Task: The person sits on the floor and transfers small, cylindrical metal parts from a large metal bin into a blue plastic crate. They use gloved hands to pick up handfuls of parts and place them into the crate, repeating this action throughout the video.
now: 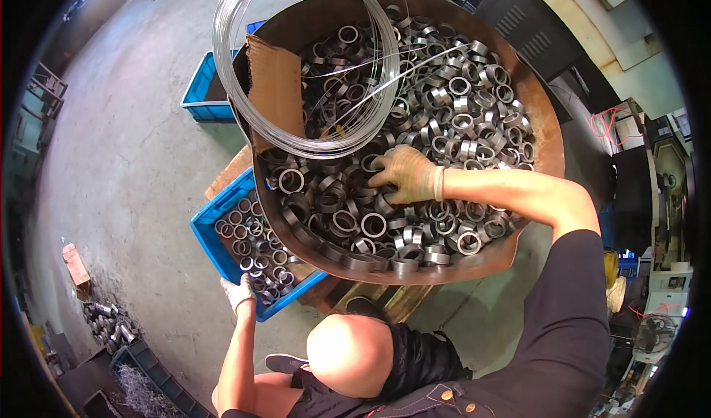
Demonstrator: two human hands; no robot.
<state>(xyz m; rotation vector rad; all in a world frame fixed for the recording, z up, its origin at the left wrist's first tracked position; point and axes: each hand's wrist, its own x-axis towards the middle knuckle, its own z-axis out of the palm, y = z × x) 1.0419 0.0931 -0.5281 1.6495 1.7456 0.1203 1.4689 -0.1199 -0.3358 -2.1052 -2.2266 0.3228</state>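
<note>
My right hand (406, 175), in a pale work glove, reaches into a large rusty metal bin (541, 144) heaped with steel rings (461, 86). Its fingers are bent down round rings in the pile, with the fingertips partly hidden among them. Down to the left, my gloved left hand (238, 293) grips the near-left rim of a blue plastic crate (209, 234). Inside that crate lies a loose layer of smaller-looking metal rings (259, 246). The crate sits low beside the bin, on its left.
A coil of wire (222, 55) hangs over the bin's far left, in front of a cardboard piece (275, 84). A second blue crate (207, 92) stands behind. Wooden pallet slats (404, 299) show under the bin. Metal parts (111, 325) lie on the left floor.
</note>
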